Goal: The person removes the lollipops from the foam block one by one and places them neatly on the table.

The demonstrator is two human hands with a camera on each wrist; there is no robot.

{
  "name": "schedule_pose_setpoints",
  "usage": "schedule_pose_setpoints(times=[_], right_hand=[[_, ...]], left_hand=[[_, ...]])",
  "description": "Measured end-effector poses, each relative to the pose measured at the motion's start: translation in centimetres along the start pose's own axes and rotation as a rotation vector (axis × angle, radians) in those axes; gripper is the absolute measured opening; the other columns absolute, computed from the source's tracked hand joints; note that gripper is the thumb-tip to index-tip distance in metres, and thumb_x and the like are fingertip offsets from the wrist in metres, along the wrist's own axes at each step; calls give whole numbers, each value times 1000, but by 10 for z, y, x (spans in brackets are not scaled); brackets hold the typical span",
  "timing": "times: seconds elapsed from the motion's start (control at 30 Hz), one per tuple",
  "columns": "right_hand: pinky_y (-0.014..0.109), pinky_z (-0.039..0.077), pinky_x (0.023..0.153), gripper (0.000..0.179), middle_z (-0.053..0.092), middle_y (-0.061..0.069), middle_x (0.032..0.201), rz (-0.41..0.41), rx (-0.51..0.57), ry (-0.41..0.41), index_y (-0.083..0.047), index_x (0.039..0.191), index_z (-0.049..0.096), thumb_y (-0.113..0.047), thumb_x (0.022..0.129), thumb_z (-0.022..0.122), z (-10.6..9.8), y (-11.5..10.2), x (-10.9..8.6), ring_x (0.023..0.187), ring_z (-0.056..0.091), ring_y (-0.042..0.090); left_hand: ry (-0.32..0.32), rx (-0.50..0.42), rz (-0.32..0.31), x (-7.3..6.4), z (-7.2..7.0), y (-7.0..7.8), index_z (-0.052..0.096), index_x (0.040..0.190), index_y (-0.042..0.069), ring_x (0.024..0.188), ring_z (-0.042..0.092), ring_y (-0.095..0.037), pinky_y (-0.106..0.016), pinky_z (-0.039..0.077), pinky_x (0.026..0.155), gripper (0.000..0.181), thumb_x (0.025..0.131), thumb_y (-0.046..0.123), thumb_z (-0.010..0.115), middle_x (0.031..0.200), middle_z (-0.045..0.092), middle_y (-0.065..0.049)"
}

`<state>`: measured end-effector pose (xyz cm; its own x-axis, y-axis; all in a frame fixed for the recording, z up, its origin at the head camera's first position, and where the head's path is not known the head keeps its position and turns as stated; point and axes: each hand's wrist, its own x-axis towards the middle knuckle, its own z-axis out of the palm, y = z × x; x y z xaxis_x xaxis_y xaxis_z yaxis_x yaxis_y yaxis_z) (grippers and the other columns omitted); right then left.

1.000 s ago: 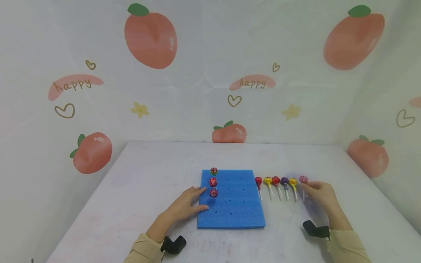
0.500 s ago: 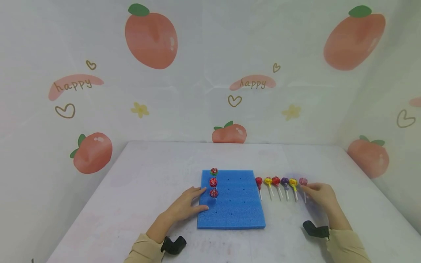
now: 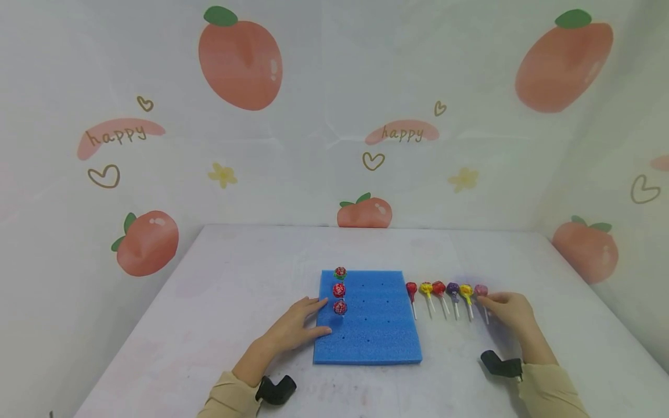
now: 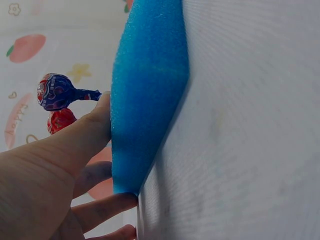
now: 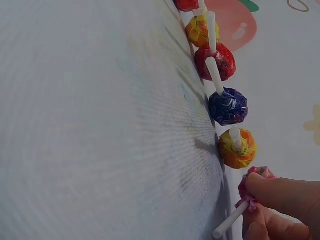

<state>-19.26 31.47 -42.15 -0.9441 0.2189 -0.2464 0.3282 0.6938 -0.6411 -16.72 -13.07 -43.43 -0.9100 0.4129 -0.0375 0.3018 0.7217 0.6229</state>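
Note:
A blue foam block [image 3: 376, 334] with small holes lies mid-table. My left hand [image 3: 292, 328] rests along its left edge, fingers spread; in the left wrist view the thumb [image 4: 92, 127] touches the foam. Three wrapped lollipops [image 3: 340, 289] stand upright in a column along the block's left side. Two of them show in the left wrist view, one with a blue wrapper [image 4: 55, 92] on this side. Over on the right, my right hand [image 3: 511, 310] pinches a pink lollipop [image 5: 243, 192] just at its wrapped head, its white stick [image 5: 230, 221] pointing toward me.
Left of the pink lollipop, several others lie in a row on the white table [image 3: 235, 273]: a yellow one [image 3: 466, 291], a purple one [image 3: 453, 288], a red one [image 3: 439, 288], another yellow and another red beside the foam. A patterned curtain [image 3: 313, 174] hangs behind.
My right hand has shifted slightly down and toward me, and the pink lollipop in its fingers has come down level with the row, its stick tilting. The left hand has stayed still.

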Motion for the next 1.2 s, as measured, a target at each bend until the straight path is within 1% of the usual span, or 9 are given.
schedule_pose_setpoints(times=[0.13,0.37,0.53,0.6,0.97,1.2], right_hand=[[36,48,71,59,61,27,97,8,-1,-2,13,112,57,-41,89,58,0,1,2,85,54,28],[30,45,66,54,63,24,92,1,-15,6,13,110,58,-36,89,58,1,0,2,81,54,26],[27,44,64,54,63,22,90,-5,-16,9,14,110,58,-37,89,59,2,0,2,80,53,25],[27,44,64,55,63,22,89,-6,-17,10,14,110,58,-37,89,59,2,1,2,80,53,24],[24,41,60,62,62,18,87,41,-1,-5,14,113,56,-43,88,60,3,1,6,79,53,23],[26,43,64,68,61,21,92,60,-2,-15,14,115,55,-48,87,59,4,2,6,84,52,26]], left_hand=[[3,1,3,0,0,0,44,139,7,137,29,-44,-59,27,109,67,85,40,65,142,43,-21],[2,-1,2,0,0,1,44,139,6,137,29,-44,-59,27,109,67,85,39,66,142,43,-21],[2,3,4,0,0,1,44,139,6,137,29,-44,-59,27,109,67,85,39,65,142,44,-22],[0,2,3,0,0,0,44,139,6,137,29,-44,-59,28,109,67,85,40,65,142,43,-22],[0,15,10,2,1,-2,43,140,7,137,29,-44,-59,28,109,68,85,41,65,142,44,-21],[-5,11,1,1,1,-2,43,140,7,137,29,-44,-59,27,109,68,85,42,64,142,43,-21]])
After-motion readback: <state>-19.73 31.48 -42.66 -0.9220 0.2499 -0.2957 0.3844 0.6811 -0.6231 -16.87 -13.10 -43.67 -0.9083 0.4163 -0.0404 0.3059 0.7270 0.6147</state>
